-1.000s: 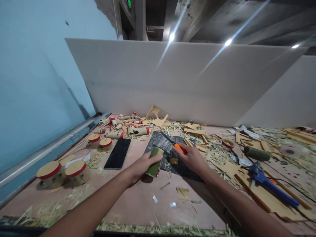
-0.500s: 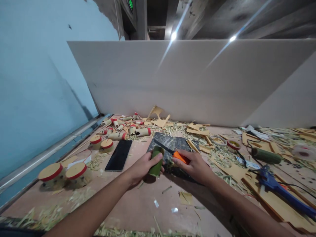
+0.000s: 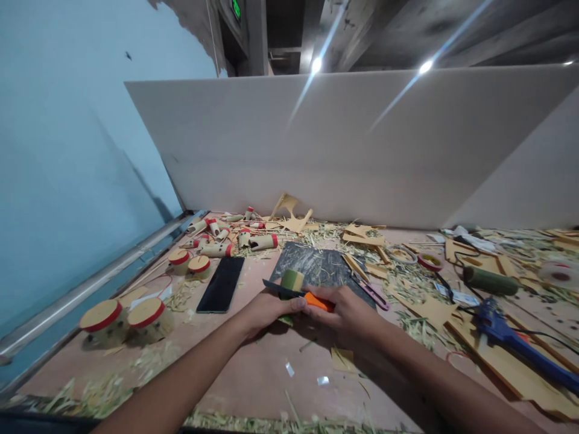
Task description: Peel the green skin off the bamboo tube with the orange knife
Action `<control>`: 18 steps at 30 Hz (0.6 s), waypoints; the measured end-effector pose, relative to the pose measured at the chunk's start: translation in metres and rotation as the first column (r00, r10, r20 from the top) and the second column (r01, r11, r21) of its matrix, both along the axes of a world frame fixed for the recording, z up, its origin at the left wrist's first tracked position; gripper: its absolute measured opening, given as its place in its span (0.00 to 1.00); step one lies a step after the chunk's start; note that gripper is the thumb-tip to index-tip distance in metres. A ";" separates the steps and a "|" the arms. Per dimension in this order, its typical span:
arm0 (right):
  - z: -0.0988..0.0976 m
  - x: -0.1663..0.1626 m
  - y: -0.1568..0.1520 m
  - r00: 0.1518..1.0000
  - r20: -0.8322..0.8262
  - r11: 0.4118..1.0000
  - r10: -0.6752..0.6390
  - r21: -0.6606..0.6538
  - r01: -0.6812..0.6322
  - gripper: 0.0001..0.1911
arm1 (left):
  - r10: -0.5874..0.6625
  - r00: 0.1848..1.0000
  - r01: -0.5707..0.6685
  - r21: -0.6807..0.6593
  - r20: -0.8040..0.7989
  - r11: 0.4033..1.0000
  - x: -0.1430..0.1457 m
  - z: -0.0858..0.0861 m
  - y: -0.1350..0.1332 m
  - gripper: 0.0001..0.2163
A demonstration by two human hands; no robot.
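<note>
gripping a short green bamboo tube (image 3: 292, 278) in my closed l. hand (image 3: 266, 310) nr a flat dark grey mat (image 3: 312, 260), i clasp an orange-handled, dark-bladed knife (image 3: 316, 301) firmly in my r. hand (image 3: 347, 310), blade across tube.

Mid pt of green bamboo piece (image 3: 292, 279) hidden behind knife blade (image 3: 279, 288) & L hand (image 3: 266, 310), whose fingers are mostly out of sight. Orange handle (image 3: 318, 302) partly covered by R hand (image 3: 346, 307). Both forearms (image 3: 181, 369) cut off, btm edge. Blue glue gun (image 3: 520, 343), lower R, runs off R edge. Whitish roll (image 3: 558, 273), far R: blurred. Green sign (image 3: 236, 9), top, L of ctr: too small to read.
</note>
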State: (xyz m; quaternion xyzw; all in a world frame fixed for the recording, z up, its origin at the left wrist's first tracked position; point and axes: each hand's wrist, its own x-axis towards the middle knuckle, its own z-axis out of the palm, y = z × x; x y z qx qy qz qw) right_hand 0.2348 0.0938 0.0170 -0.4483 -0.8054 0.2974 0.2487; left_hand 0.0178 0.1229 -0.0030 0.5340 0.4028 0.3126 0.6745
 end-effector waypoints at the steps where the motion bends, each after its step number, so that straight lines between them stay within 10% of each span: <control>1: 0.001 0.001 0.001 1.000 0.010 1.000 0.009 -0.005 -0.009 0.21 | -0.005 1.000 0.005 -0.003 0.001 1.000 0.000 0.000 -0.001 0.29; 10: -0.009 -0.002 -0.003 0.973 0.187 0.984 -0.132 0.146 0.105 0.23 | 0.022 0.990 -0.030 -0.058 -0.143 0.998 0.001 0.003 -0.003 0.30; 18: -0.007 0.032 0.033 0.851 0.157 0.844 -0.500 0.305 0.440 0.23 | 0.074 0.992 -0.071 0.030 -0.102 0.997 0.007 0.004 -0.005 0.26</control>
